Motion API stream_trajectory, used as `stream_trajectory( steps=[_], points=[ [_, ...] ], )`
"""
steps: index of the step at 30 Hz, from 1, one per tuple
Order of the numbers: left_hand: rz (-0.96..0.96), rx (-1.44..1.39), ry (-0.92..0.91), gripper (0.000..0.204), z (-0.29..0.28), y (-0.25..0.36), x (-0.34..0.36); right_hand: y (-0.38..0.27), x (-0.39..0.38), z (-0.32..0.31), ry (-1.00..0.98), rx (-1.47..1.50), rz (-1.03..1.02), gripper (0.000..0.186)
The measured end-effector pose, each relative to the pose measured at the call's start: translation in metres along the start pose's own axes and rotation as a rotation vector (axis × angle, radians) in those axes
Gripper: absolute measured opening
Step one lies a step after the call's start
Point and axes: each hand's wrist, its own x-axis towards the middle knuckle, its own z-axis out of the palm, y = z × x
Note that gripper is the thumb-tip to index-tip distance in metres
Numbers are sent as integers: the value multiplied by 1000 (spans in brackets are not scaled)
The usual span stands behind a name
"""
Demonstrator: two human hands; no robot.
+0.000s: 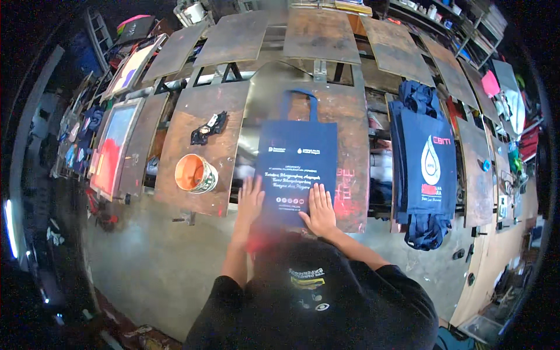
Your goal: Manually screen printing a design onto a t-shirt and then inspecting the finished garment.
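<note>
A navy tote bag with white printing lies flat on a worn wooden board, its handle loop stretched toward the far side. My left hand is at the bag's left edge, fingers extended; it looks a little blurred. On the lower right part of the bag my right hand rests flat with its fingers stretched out. Neither hand grips anything. Part of the bag's near edge blurs into the dark shirt below it.
Left, another board carries an orange-lined bucket and a crumpled black cloth. A framed printing screen with red on it leans further left. Right, a stack of navy tote bags covers a board. More boards line the far side.
</note>
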Motion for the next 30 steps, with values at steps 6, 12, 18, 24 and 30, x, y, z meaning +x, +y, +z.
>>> stream_trajectory(
  steps=[6,12,18,24,30],
  points=[
    [28,-61,152,62,-11,24,5,1,2,-3,-4,-13,19,89],
    [38,235,76,61,7,57,-12,-3,3,-5,16,29,31,89],
    [-38,197,79,59,13,39,-13,-3,3,-2,24,48,37,89],
    [-388,-232,54,61,23,12,-24,0,1,-2,46,37,10,90],
    [-325,-556,148,52,17,5,-28,3,1,-1,56,-26,9,91]
  ],
)
